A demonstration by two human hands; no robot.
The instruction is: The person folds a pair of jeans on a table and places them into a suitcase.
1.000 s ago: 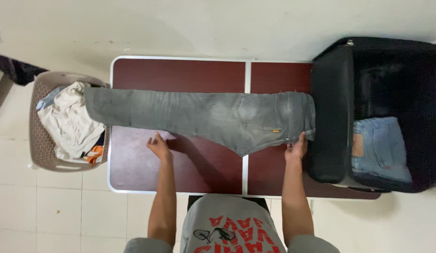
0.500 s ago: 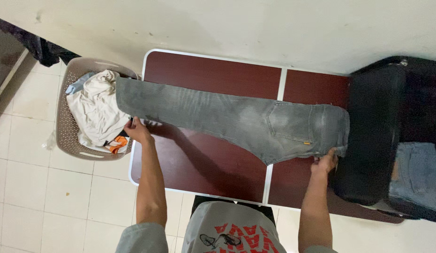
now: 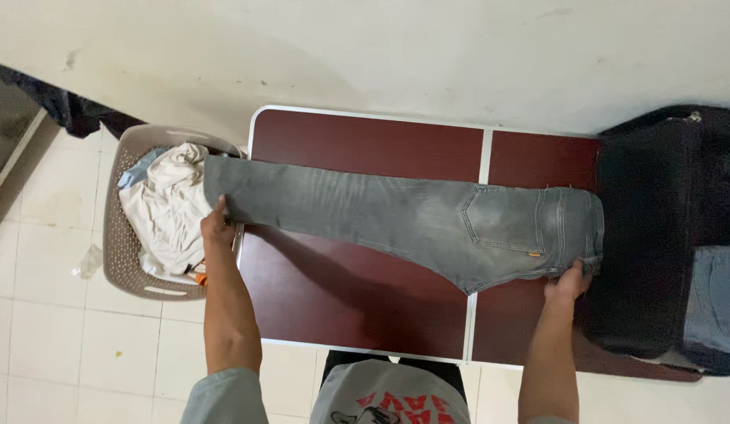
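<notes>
Grey faded denim jeans [image 3: 396,216] lie across the maroon table [image 3: 357,141], frame centre. Left hand [image 3: 217,228] pinches the hem, fingers partly hidden; right hand [image 3: 571,279] grips the waistband. Black suitcase [image 3: 655,235] cut off at right.

Grey jeans [image 3: 396,216] lie lengthwise across the dark red table [image 3: 357,141]. The left hand [image 3: 217,228] grips the leg end at the table's left edge, beside a laundry basket [image 3: 118,251]. The right hand [image 3: 571,279] holds the waistband near the right edge, beside a black suitcase [image 3: 640,235].
</notes>
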